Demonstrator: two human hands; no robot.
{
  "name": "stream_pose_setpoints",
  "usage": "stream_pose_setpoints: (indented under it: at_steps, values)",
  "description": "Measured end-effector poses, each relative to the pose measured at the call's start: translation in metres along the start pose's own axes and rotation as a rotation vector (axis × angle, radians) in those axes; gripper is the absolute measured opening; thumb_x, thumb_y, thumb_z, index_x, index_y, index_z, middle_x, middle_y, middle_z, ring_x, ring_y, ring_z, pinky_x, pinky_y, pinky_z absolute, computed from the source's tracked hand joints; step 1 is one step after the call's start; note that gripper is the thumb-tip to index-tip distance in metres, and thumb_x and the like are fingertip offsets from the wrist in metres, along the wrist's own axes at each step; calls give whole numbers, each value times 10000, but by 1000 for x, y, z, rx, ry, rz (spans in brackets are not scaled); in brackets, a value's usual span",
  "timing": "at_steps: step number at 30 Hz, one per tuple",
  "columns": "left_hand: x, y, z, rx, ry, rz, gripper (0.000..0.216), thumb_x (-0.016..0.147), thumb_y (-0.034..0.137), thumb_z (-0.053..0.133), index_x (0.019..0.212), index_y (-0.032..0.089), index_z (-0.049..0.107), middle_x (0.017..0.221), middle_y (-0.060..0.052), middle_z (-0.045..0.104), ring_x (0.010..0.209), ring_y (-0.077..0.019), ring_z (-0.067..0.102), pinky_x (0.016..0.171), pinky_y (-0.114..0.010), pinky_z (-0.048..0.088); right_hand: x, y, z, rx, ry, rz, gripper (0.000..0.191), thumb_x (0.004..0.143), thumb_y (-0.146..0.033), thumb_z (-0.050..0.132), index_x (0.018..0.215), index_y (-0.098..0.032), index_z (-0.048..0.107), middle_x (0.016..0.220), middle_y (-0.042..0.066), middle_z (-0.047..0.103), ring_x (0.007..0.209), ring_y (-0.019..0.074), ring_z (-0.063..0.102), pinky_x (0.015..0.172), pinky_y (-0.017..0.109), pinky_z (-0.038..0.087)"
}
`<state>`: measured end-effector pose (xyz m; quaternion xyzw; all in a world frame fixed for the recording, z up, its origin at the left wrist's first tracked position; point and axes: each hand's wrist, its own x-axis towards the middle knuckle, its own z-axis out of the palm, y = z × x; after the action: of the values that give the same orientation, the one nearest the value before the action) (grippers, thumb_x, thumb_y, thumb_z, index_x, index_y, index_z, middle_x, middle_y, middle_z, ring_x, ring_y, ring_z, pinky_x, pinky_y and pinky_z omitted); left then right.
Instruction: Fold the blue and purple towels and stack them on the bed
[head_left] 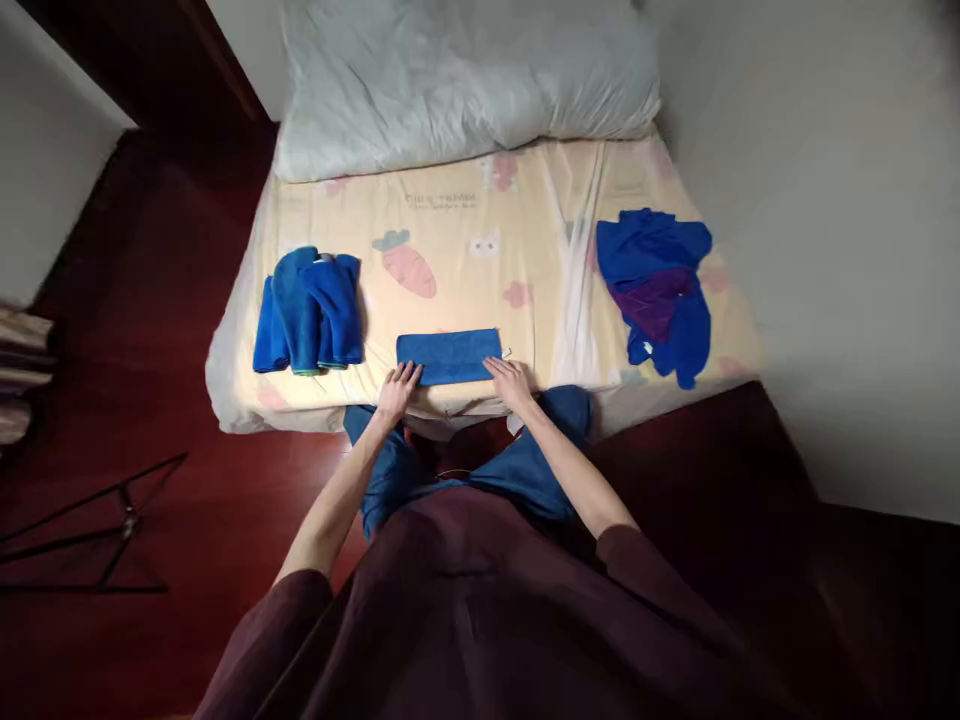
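Observation:
A blue towel (448,357), folded into a narrow flat strip, lies near the front edge of the bed. My left hand (399,390) holds its near left corner, fingers over the top of the cloth. At the right end, my right hand (511,384) has its fingers closed over the near corner beside a small white tag. Both thumbs are mostly hidden. To the left lies a group of folded blue towels (306,312). On the right is a loose, crumpled heap of blue cloths (675,250) with a purple cloth (655,302) among them.
The bed (457,270) has a pale yellow sheet with carrot prints. A large whitish pillow or bedding bundle (465,80) lies along its far side. A wall (817,250) rises at the right. A black metal stand (124,520) is on the dark red floor at left.

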<state>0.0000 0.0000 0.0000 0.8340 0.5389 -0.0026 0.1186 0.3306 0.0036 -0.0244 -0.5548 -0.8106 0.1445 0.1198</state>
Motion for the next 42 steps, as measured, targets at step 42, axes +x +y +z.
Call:
stream_pose_setpoints:
  at_steps: [42]
  values:
    - [-17, 5, 16, -354, 486, -183, 440, 1019, 283, 454, 1439, 177, 531, 1534, -186, 503, 1462, -299, 432, 1200, -501, 368, -3, -8, 8, 154, 402, 188, 490, 1041, -350, 478, 1505, -196, 519, 1584, 143, 486, 1469, 294, 436, 1223, 534, 322]
